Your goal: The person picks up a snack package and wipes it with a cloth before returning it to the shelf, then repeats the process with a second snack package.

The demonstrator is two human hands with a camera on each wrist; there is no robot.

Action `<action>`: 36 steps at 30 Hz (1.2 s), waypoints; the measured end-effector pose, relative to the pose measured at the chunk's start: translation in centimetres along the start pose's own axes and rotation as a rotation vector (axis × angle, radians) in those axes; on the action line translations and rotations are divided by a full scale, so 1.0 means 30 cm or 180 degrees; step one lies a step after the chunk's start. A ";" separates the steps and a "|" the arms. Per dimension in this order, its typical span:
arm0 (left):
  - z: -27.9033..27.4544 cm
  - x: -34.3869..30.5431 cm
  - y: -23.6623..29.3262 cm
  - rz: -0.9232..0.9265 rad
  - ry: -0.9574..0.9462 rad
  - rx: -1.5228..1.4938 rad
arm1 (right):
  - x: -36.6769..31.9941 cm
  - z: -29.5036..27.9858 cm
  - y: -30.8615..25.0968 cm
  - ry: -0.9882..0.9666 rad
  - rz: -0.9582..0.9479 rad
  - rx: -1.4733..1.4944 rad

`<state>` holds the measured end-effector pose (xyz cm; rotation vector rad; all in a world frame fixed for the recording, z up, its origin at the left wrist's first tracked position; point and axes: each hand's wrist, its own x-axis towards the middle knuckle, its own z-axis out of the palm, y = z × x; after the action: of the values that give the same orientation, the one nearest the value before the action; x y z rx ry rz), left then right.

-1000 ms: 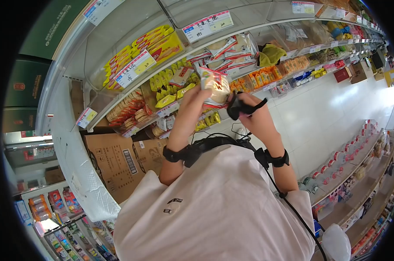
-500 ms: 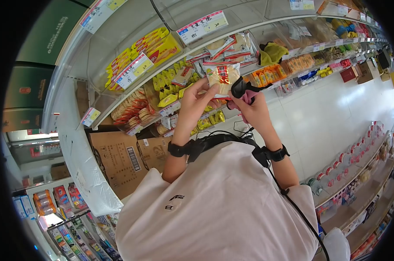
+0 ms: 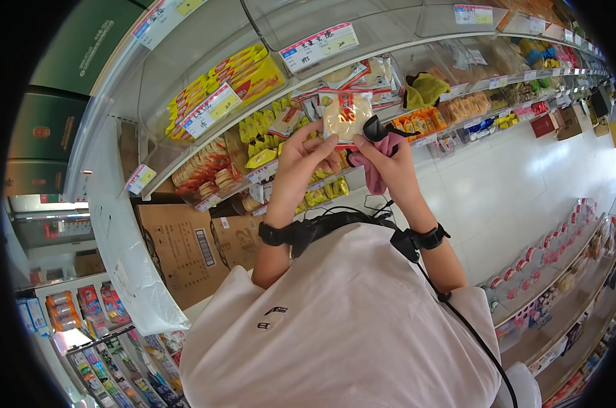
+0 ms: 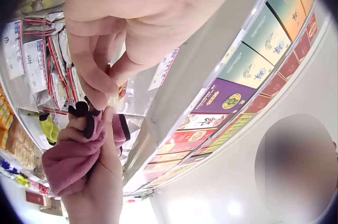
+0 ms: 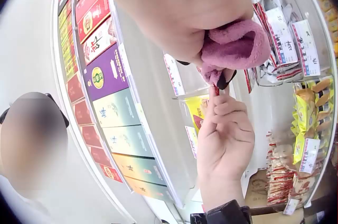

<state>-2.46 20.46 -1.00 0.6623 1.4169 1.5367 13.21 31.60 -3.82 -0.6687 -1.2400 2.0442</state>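
Note:
A clear snack packet (image 3: 347, 117) with red and gold print and a pale round cracker inside is held up in front of the shelf. My left hand (image 3: 300, 163) pinches its lower left edge between thumb and fingers. In my right hand (image 3: 398, 170) a pink plush cloth (image 3: 374, 173) with black trim is bunched, its thumb right at the packet's lower right corner. The left wrist view shows the cloth (image 4: 74, 163) wrapped over the right fingers, close below the left fingertips. In the right wrist view, the left hand (image 5: 226, 134) reaches up to a red packet edge beside the cloth.
Behind the packet, a shelf bin holds similar red-edged packets (image 3: 383, 75). Yellow snack packs (image 3: 226, 78) lie to its left, and a yellow-green cloth (image 3: 425, 90) hangs to its right. A cardboard carton (image 3: 179, 241) stands below. Boxed goods (image 4: 232, 94) line an upper shelf.
The packet, tilted and blurred a second ago, now stands upright with its printed face toward the head camera. My right hand has come in to its lower corner, and more of the pink cloth shows.

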 end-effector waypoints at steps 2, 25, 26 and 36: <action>-0.002 -0.002 0.008 0.0013 0.0046 -0.0131 | 0.006 0.012 -0.001 -0.0093 -0.0068 0.0134; -0.127 0.147 -0.073 0.0491 0.0733 -0.0942 | 0.024 0.008 0.028 -0.0044 -0.0062 0.0126; -0.124 0.154 -0.070 0.0504 0.0765 -0.0943 | 0.018 0.004 0.027 0.0018 -0.0095 0.0172; -0.128 0.214 -0.084 0.0496 0.1009 -0.0115 | -0.025 -0.037 0.034 0.0076 -0.0058 0.0135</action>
<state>-7.93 24.08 -5.39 0.5337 1.5957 1.8483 14.21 31.33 -5.13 -0.6578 -1.1820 2.0362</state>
